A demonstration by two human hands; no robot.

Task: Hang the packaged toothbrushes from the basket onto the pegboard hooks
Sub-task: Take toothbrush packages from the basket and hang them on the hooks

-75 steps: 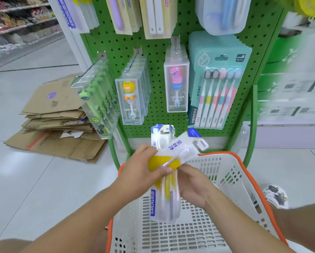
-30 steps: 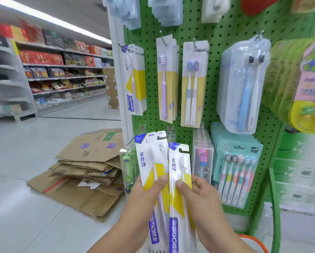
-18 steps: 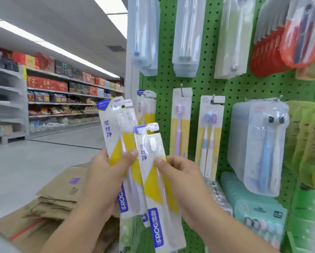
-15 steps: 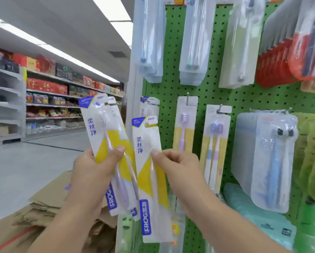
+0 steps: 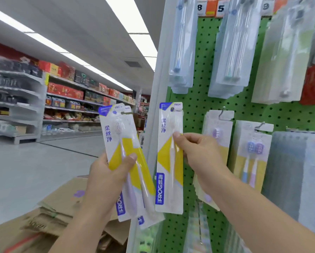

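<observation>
Single toothbrush pack (image 5: pixel 168 161), white-yellow card, upright at left edge of green pegboard (image 5: pixel 204 110), top level with hanging row. Right hand (image 5: pixel 198 154) pinches it mid-card, thumb in front, fingers behind. Whether its hang hole is on a hook: cannot tell. Left hand (image 5: pixel 107 172) grips fanned packs (image 5: pixel 127 170) of same kind, tilted, just left of white upright (image 5: pixel 154 106). Purple-brush pack (image 5: pixel 216 132) and twin-brush pack (image 5: pixel 251 152) hang on hooks to right. Flattened cardboard (image 5: pixel 49 221) on floor below; stocked shelves (image 5: pixel 61 103) beyond.

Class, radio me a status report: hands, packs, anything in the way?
Left hand grips two yellow-and-white toothbrush packs. Right hand pinches one matching pack at the green pegboard. Hook not visible.
</observation>
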